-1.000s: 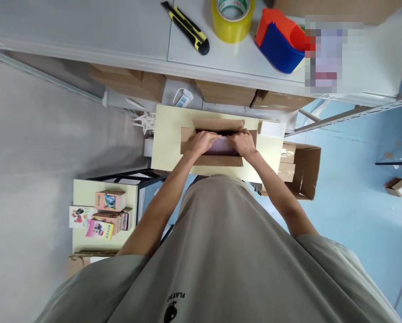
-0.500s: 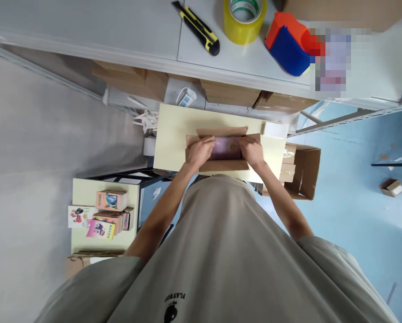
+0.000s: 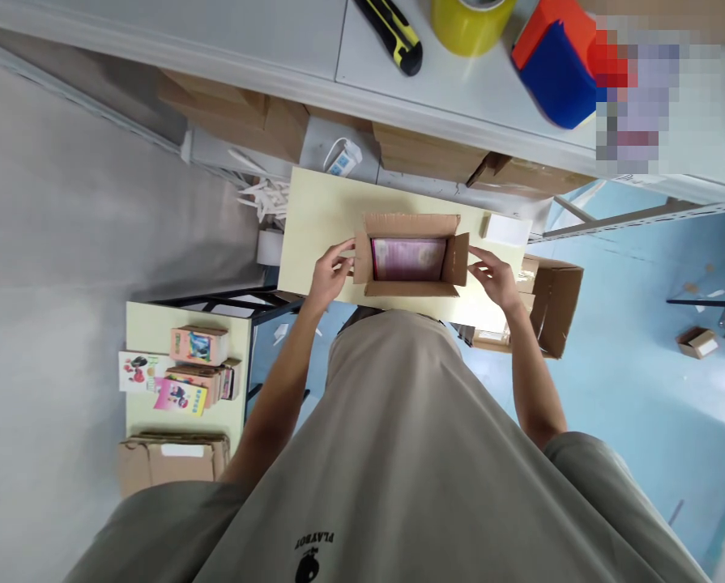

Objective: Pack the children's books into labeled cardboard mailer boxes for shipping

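Note:
An open cardboard box [image 3: 411, 289] stands on a pale yellow tabletop [image 3: 322, 206] in front of my body, its flaps folded outward. Inside lies a flat pinkish-purple item [image 3: 409, 259], perhaps a book; its kind is not plain. At the box's left end flap is my left hand [image 3: 331, 271], fingers apart, the tips at the flap's edge. My right hand [image 3: 496, 277] is at the right end flap with its fingers spread and the fingertips close to the cardboard. Neither hand grips anything.
A grey shelf above carries a box cutter [image 3: 392, 36], yellow tape roll [image 3: 471, 28] and red-and-blue tape dispenser [image 3: 560, 69]. A white block [image 3: 508, 230] sits right of the box. Books [image 3: 201, 346] lie on a side table; a larger carton [image 3: 560, 308] stands at right.
Both hands have come out of the box and moved apart to its two ends. The pinkish-purple item now shows fully inside. The view has shifted slightly.

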The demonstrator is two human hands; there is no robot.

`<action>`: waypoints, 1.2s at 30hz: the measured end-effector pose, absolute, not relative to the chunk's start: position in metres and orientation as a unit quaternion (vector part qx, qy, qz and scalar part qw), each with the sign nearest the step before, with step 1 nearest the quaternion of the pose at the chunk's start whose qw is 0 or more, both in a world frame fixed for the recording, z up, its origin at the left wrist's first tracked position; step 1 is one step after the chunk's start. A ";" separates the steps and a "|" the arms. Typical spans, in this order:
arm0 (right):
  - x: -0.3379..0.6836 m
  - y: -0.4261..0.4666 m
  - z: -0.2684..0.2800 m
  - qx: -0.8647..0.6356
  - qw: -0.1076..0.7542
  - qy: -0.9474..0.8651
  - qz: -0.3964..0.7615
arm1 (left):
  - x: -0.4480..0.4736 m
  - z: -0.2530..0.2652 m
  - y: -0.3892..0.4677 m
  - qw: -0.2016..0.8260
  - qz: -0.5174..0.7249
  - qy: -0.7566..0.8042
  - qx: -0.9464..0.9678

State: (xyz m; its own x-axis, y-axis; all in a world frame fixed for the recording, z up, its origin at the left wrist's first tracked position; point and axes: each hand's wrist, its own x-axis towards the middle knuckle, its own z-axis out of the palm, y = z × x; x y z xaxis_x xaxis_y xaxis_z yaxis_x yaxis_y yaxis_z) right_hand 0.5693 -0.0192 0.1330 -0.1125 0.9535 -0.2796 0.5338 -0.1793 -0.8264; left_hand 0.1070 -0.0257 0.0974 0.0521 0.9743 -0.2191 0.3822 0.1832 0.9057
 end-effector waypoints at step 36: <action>0.527 -0.006 0.123 -0.619 0.215 -0.661 0.366 | 0.138 0.102 -0.013 0.322 0.201 0.610 0.696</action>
State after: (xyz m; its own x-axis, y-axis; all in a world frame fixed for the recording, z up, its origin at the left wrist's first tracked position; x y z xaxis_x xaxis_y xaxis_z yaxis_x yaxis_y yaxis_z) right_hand 0.5266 -0.0062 0.1231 -0.1415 0.9755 -0.1685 0.6615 -0.0334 -0.7492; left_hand 0.1382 -0.0128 0.1025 0.1762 0.9779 -0.1126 0.7196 -0.0499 0.6926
